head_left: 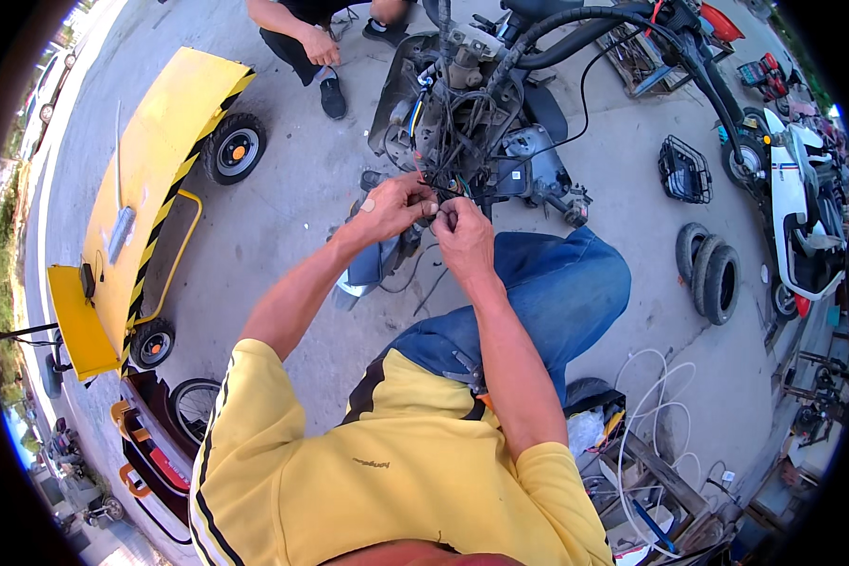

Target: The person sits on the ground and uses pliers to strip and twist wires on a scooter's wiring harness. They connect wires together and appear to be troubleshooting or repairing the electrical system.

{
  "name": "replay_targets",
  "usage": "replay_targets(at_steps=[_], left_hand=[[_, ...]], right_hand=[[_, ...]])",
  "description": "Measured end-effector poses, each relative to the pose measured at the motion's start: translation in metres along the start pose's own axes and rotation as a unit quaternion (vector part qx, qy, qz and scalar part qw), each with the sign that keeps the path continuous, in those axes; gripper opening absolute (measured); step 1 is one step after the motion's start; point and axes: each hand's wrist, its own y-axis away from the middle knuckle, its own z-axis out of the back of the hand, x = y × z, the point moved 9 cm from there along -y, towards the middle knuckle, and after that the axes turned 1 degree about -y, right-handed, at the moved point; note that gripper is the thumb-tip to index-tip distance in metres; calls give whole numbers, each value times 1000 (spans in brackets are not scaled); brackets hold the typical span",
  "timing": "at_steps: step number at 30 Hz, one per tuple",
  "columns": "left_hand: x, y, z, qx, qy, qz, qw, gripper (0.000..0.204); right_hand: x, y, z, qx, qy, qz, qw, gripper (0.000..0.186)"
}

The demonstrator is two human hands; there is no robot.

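In front of me stands a partly stripped scooter (467, 75) with its dark wiring harness (462, 156) exposed. My left hand (394, 205) is closed in a pinch at the lower end of the loose wires (453, 184). Close beside it, my right hand (464, 234) also pinches at those wires, its fingertips almost meeting the left ones. The exact strands between my fingers are too small to tell apart. Red, blue and yellow wires show just above my hands. Pliers (467, 371) rest against my waist, near my right forearm.
A yellow wheeled cart (160, 141) stands at left, a brush (121, 231) lying on it. Another person's hand (321, 47) is beyond the scooter. Right are a black basket (686, 172), tyres (722, 283), a white motorcycle (794, 208) and a coiled pale hose (627, 415).
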Motion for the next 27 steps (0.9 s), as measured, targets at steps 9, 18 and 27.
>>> replay_targets(at_steps=[9, 18, 27], left_hand=[[-25, 31, 5, -114, -51, -238, 963, 27], [-40, 22, 1, -52, -229, -268, 934, 16], [-46, 17, -12, 18, -320, -268, 909, 13]], right_hand=[[-52, 5, -30, 96, -225, -178, 953, 21], [-59, 8, -33, 88, -220, -205, 950, 21], [13, 5, 0, -7, 62, 67, 996, 12]])
